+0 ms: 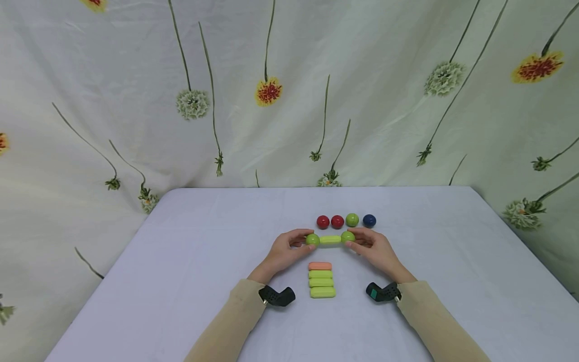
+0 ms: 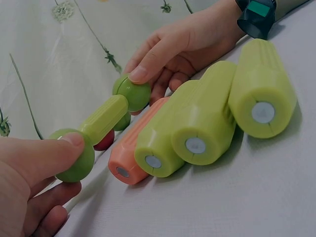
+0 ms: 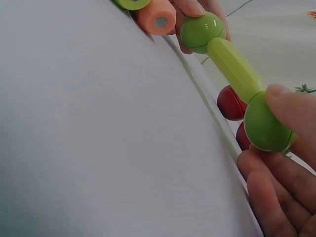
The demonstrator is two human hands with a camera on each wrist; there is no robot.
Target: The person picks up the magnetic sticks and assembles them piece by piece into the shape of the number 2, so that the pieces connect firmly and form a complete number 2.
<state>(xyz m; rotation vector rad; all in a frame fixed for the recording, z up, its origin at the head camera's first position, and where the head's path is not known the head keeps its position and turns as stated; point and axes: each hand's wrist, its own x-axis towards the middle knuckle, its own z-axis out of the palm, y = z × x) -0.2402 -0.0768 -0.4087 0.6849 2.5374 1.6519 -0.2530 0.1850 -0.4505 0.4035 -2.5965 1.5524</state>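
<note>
Both held green balls [image 1: 312, 240] partly covered

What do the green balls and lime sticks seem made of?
Green balls: probably hard plastic, glossy, given the bright highlights and fine seam.
Lime sticks: likely molded plastic, duller and ribbed. The grey end discs on the lying ones look metallic.

At the held rod's [image 1: 330, 240] 9 o'clock lies one end ball [image 1: 312, 240], in the left hand [image 1: 288, 248]; at 3 o'clock, another end ball [image 1: 348, 237], in the right hand [image 1: 374, 248]. On the tabletop [image 1: 190, 261], four loose balls [image 1: 337, 221] span 12 to 2 o'clock, four loose rods [image 1: 320, 282] 6 o'clock.
</note>
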